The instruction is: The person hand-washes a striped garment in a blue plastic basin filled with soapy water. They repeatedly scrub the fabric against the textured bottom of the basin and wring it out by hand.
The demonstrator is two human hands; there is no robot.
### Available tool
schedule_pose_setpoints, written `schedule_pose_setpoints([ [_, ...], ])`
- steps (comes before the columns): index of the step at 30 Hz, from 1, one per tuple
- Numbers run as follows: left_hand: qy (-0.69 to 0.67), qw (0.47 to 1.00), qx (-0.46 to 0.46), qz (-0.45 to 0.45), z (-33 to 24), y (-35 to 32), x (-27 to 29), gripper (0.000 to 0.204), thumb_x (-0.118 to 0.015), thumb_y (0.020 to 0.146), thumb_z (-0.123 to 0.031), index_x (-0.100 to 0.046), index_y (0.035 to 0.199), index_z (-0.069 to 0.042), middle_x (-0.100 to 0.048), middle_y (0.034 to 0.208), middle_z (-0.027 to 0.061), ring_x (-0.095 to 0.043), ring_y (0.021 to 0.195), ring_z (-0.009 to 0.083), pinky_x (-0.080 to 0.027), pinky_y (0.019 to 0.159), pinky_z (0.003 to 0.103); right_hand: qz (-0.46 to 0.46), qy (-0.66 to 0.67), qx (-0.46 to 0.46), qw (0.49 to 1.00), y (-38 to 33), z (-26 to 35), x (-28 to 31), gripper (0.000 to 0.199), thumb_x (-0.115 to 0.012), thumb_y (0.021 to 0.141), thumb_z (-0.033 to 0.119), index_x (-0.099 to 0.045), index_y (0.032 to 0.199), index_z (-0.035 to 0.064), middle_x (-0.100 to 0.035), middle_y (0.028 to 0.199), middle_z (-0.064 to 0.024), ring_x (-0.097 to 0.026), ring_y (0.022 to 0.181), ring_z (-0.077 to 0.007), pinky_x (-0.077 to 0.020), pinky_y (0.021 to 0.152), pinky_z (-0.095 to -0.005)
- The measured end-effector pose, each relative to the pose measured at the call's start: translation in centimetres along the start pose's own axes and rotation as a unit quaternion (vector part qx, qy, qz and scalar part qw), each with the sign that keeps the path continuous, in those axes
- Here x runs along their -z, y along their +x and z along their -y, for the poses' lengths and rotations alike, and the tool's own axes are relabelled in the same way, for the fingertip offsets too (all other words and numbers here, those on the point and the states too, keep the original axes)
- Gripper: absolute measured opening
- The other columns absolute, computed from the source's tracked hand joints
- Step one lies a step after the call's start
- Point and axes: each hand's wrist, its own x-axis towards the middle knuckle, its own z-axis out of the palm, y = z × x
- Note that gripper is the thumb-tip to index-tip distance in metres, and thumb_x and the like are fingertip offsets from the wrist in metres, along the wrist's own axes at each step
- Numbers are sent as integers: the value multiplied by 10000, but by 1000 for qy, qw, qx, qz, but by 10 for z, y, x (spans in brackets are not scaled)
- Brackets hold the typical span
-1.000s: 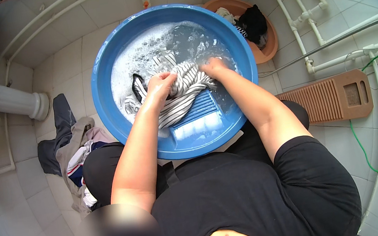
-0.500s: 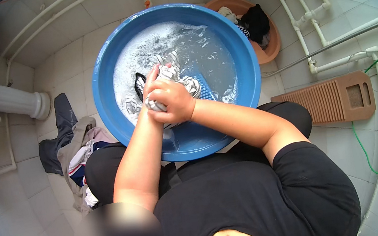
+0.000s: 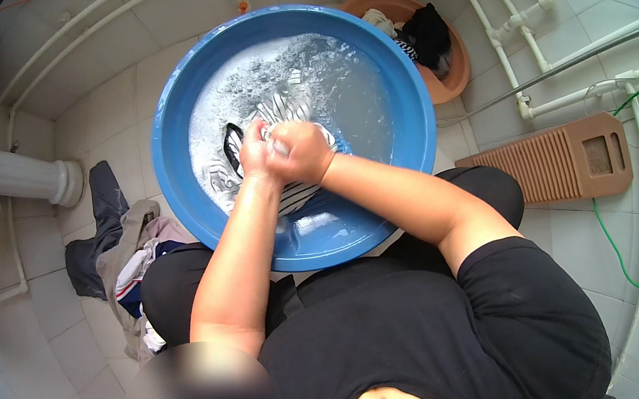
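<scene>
A white garment with dark stripes (image 3: 287, 109) lies partly in the soapy water of a large blue basin (image 3: 168, 152). My left hand (image 3: 254, 151) and my right hand (image 3: 302, 152) are closed side by side over it, pressed together with bunched cloth between them. Part of the garment shows beyond my knuckles and another part below my wrists. Just left of my left hand, a black-edged loop of cloth (image 3: 232, 148) lies in the suds. My fingertips are mostly hidden.
An orange basin (image 3: 461, 81) with dark and light clothes stands behind on the right. A brown washboard (image 3: 556, 164) lies at the right, near a green hose (image 3: 619, 252). A clothes pile (image 3: 110, 224) is on the left floor, near a white pedestal (image 3: 23, 175). White pipes (image 3: 508, 69) line the walls.
My hands have drawn closer together. The striped cloth, bunched up in my grip before, now spreads out more in the water beyond and below my hands.
</scene>
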Motion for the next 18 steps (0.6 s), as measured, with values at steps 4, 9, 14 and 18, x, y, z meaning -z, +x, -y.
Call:
schedule_pose_setpoints([
  [4, 67, 993, -71, 73, 3, -11, -22, 176, -442, 908, -244, -526, 873, -93, -589, 859, 49, -546, 800, 161, -439, 756, 320, 10, -130, -247, 960, 12, -82, 23, 300, -560, 759, 379, -571, 741, 80, -596, 802, -161, -572, 760, -353, -467, 668, -417],
  [9, 476, 815, -328, 27, -18, -12, -14, 347, -611, 812, -192, -527, 1109, -33, -596, 1033, 93, -550, 948, 179, -418, 852, 322, -9, -267, -324, 907, 12, -115, 61, 476, -621, 754, 349, -491, 1094, 44, -495, 1126, -163, -471, 1057, -333, -401, 894, -401],
  [14, 730, 655, -168, 96, 0, -41, -23, 417, -660, 730, -304, -580, 1032, -27, -601, 950, 140, -592, 882, 255, -462, 790, 331, 189, -322, -72, 925, -10, -136, 81, 426, -556, 782, 188, -476, 1184, 76, -473, 1226, -120, -443, 1141, -295, -388, 936, -390],
  [18, 881, 404, -221, 104, 13, -59, -23, 656, -707, 634, -422, -540, 1137, -36, -466, 1174, 148, -450, 1108, 300, -367, 932, 366, 464, -277, -231, 809, -8, -110, 82, 328, -501, 791, 185, -569, 1102, 106, -489, 1241, -137, -481, 1127, -291, -415, 908, -385],
])
